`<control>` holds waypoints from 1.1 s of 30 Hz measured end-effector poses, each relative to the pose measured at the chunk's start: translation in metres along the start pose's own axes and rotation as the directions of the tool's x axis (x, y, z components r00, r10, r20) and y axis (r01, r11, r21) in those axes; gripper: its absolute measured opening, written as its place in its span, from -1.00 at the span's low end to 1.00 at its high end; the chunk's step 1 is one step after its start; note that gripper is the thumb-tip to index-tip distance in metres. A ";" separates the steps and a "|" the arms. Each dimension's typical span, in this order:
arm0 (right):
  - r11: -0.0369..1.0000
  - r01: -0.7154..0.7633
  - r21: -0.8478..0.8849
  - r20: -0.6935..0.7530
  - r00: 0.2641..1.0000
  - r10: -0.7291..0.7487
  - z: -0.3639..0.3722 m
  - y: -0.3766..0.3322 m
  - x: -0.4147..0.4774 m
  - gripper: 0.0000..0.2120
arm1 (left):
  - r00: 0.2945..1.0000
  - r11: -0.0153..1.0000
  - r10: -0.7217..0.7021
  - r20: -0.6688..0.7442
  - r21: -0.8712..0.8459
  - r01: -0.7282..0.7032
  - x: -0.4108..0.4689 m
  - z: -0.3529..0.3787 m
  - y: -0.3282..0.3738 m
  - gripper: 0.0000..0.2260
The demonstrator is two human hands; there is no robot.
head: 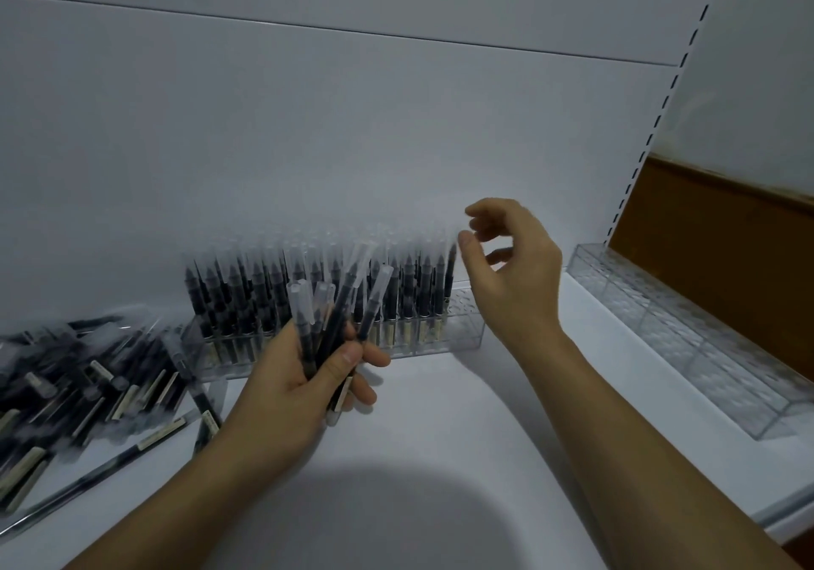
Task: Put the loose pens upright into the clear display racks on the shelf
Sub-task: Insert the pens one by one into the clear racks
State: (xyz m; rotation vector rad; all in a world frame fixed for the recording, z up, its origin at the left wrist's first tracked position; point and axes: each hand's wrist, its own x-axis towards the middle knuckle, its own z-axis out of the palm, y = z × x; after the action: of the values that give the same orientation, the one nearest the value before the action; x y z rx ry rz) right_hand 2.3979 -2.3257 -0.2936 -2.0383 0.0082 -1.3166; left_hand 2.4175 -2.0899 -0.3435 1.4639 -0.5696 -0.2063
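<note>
Two bare forearms reach up from the bottom edge over a white shelf (462,415). The left hand (286,375) grasps a bundle of pens (334,305), dark barrels with frosted clear caps pointing up, fingers and thumb wrapped round their lower halves. The right hand (511,261) is raised behind it with fingers loosely curved and holding nothing; its fingertips hover just beside the cap of the last standing pen (450,270).

Against the back panel sits a long clear rack (462,331). Rows of upright pens (246,292) fill it from its left end almost to its right, where a small patch of holes looks empty. A second clear rack (652,318) runs along the right side of the shelf, well apart from the first, and no pens show in it.

To the left, a heap of loose pens (88,375) lies flat on the shelf, some in clear wrapping.

Judging by this, the first rack is nearly complete. What remains is the handful in the left hand, then the large heap, most of which would have to go into the second rack.
</note>
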 end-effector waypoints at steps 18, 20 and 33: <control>0.789 -0.334 0.516 0.478 0.876 0.059 0.013 -0.045 -0.022 -0.66 | 1.000 0.998 0.007 -0.024 -0.061 -0.008 0.000 0.004 0.010 -0.86; 0.777 -0.342 0.528 0.440 0.893 0.094 0.009 -0.044 -0.017 -0.68 | 0.999 0.996 0.000 -0.037 -0.085 -0.003 0.000 0.002 0.007 -0.91; 0.559 -0.477 0.678 0.277 0.870 0.407 -0.025 -0.019 0.020 -0.91 | 1.000 1.000 0.018 -0.006 0.023 -0.018 -0.001 0.003 0.009 -0.82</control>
State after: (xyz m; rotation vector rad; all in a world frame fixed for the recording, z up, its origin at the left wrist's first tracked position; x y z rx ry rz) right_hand 2.3814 -2.3322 -0.2613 -1.2604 -0.0374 -0.7147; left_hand 2.4130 -2.0908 -0.3349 1.4810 -0.5815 -0.1813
